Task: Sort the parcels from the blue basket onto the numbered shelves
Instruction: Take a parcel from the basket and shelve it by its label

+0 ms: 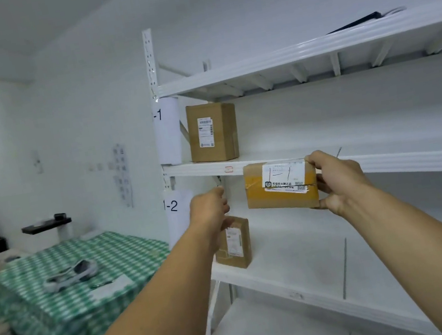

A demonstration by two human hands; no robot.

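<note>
The lone head view looks forward, slightly rightward, close onto the white shelving [329, 155] at arm's reach.

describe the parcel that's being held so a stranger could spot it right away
Find the white rack against the wall, with paper tags reading 1 and 1-2 on its left post. The parcel is in the air before the edge of the middle shelf, gripped by the right hand. Unlike the two upright boxes, it is wide, yellow-taped and hand-marked.

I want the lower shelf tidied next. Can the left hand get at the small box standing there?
Probably yes: the left hand hovers just in front of the small box, nothing lies between them, though whether it holds something is unclear.
</note>
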